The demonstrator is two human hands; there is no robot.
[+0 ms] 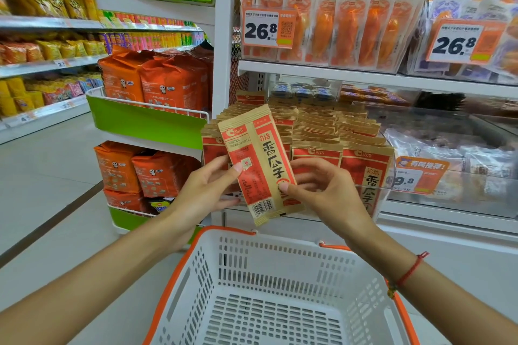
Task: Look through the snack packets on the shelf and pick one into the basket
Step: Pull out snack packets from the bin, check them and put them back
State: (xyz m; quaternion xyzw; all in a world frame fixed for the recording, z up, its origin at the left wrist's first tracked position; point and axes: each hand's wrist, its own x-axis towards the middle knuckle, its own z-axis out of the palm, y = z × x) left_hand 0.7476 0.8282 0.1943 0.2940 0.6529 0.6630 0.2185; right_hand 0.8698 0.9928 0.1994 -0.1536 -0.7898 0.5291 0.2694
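A tan and red snack packet (259, 162) with black characters and a barcode is held up, tilted, in front of the shelf. My left hand (206, 190) pinches its left edge and my right hand (322, 187) pinches its lower right side, thumb on the front. Behind it, several matching packets (330, 131) stand in rows in a clear shelf bin. Below my hands sits a white plastic basket (196, 286) with an orange rim, and nothing lies in it.
The upper shelf holds orange packets (361, 28) behind a 26.8 price tag (267, 26). A green and white rack (148, 123) with orange bags stands at left. An aisle floor (42, 176) and more snack shelves run along the far left.
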